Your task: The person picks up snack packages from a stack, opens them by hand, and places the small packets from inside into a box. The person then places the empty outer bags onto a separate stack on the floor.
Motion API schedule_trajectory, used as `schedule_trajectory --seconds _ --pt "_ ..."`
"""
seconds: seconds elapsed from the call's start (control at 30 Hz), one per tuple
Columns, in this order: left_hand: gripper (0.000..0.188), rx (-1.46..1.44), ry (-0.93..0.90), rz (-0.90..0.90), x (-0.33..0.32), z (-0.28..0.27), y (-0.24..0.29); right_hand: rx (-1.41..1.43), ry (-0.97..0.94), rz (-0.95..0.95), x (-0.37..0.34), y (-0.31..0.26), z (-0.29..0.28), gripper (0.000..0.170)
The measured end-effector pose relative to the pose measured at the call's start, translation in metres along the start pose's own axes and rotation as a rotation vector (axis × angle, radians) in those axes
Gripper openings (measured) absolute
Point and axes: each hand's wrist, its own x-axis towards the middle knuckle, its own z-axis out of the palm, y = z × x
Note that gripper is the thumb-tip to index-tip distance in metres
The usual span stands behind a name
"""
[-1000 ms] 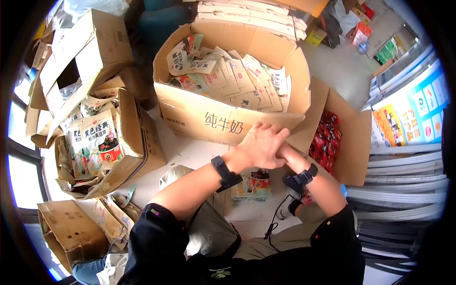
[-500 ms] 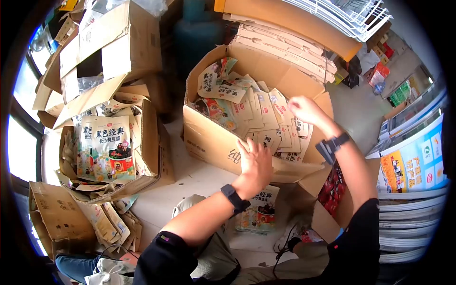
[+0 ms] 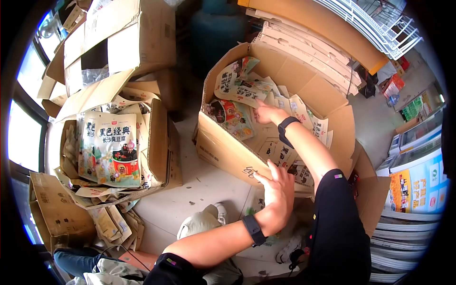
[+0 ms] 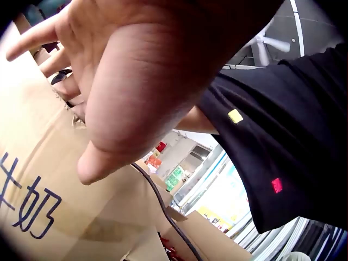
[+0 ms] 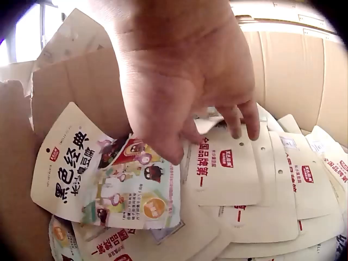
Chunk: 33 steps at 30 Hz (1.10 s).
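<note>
A large open carton (image 3: 228,147) holds many pale food pouches (image 3: 297,107) with black and red Chinese print. Inside it, my right hand (image 3: 270,114) reaches down over the pouches at the left part. In the right wrist view its fingertips are right at the upper edges of several pouches, beside a pouch with a colourful printed picture (image 5: 130,185). My left hand (image 3: 279,194) is at the carton's near wall, fingers spread and pointing over the rim; the left wrist view shows its thumb against the cardboard (image 4: 70,163).
To the left, another open carton (image 3: 159,142) is packed with upright pouches (image 3: 116,147). A smaller box (image 3: 61,204) stands in front of it with loose pouches (image 3: 116,225) beside it. Flattened cardboard (image 3: 304,52) is stacked behind the large carton; another box (image 3: 375,190) stands to its right.
My hands were together before the carton, then parted. The right went over the pouches and moved left and down among them; the left stayed by the near wall. The head view has shifted.
</note>
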Motion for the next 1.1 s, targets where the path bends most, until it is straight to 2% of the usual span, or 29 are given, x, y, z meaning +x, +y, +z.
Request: schedule_trajectory --seconds 0.07,0.1,0.17,0.2,0.23,0.3,0.37,0.4,0.43,0.47,0.5,0.6,0.63,0.67,0.7,0.77,0.8,0.87,0.9,0.97,1.0,1.03,1.1 --pt "0.051 0.005 0.008 0.004 0.0 -0.001 -0.001 0.102 0.153 0.072 0.005 0.002 0.017 0.037" --pt "0.051 0.015 0.015 0.011 -0.001 -0.001 -0.002 0.102 0.152 0.073 0.016 0.011 0.027 0.037" --pt "0.051 0.03 0.037 0.011 0.001 0.003 -0.002 -0.027 0.25 -0.086 0.033 0.04 0.037 0.032" --pt "0.05 0.043 0.056 0.009 0.001 0.006 0.0 -0.904 -0.12 -0.373 0.014 0.023 -0.003 0.026" --pt "0.05 0.038 0.06 0.016 0.002 0.007 0.0 -0.368 0.161 -0.2 0.0 0.037 -0.007 0.025" --pt "0.049 0.041 0.084 0.014 0.005 0.008 -0.001 -0.218 0.425 -0.467 0.001 0.081 -0.019 0.025" --pt "0.047 0.043 0.107 0.023 0.008 0.011 -0.001 0.148 0.558 -0.231 -0.047 0.085 -0.047 0.027" --pt "0.046 0.045 0.12 0.008 0.009 0.01 -0.002 0.528 0.581 -0.083 -0.078 0.078 -0.063 0.026" --pt "0.045 0.045 0.137 -0.002 0.011 0.011 0.0 0.702 0.536 0.002 -0.116 0.066 -0.087 0.029" --pt "0.046 0.039 0.183 -0.029 0.019 0.024 0.004 0.694 0.6 -0.022 -0.137 0.079 -0.099 0.029" --pt "0.05 0.06 0.141 -0.036 0.018 0.018 0.003 0.69 0.665 -0.047 -0.156 0.093 -0.109 0.03" --pt "0.056 -0.009 0.114 -0.019 0.019 0.012 -0.001 0.742 0.877 -0.002 -0.257 0.08 -0.149 0.031" --pt "0.059 -0.044 0.084 -0.006 0.017 0.004 -0.003 0.828 0.94 -0.069 -0.281 0.09 -0.152 0.033" --pt "0.068 -0.07 0.137 0.009 0.018 0.006 -0.003 0.852 0.968 -0.081 -0.312 0.085 -0.155 0.033" --pt "0.068 -0.061 0.139 0.037 0.018 0.001 0.0 0.876 0.996 -0.093 -0.346 0.078 -0.159 0.034" --pt "0.081 -0.308 0.242 0.014 0.018 -0.009 0.007 0.872 1.045 -0.159 -0.403 0.073 -0.154 0.035" --pt "0.081 -0.298 0.238 0.044 0.017 -0.013 0.011 0.92 1.064 -0.176 -0.429 0.067 -0.149 0.037" --pt "0.085 -0.549 0.443 0.205 0.014 -0.02 0.021 0.987 1.1 -0.265 -0.478 0.048 -0.135 0.038" --pt "0.085 -0.546 0.439 0.226 0.014 -0.02 0.029 1.024 1.122 -0.287 -0.499 0.039 -0.125 0.038" --pt "0.079 -0.79 0.489 0.551 0.014 -0.016 0.046 1.049 1.152 -0.29 -0.531 0.024 -0.103 0.038" --pt "0.07 -0.893 0.38 0.674 0.011 -0.015 0.054 1.116 1.197 -0.335 -0.545 0.016 -0.092 0.038" --pt "0.07 -0.889 0.376 0.684 0.011 -0.012 0.062 1.183 1.24 -0.384 -0.556 0.01 -0.081 0.037" --pt "0.063 -1.113 0.094 0.786 0.016 -0.001 0.079 1.479 1.262 -0.511 -0.573 0.01 -0.053 0.041"
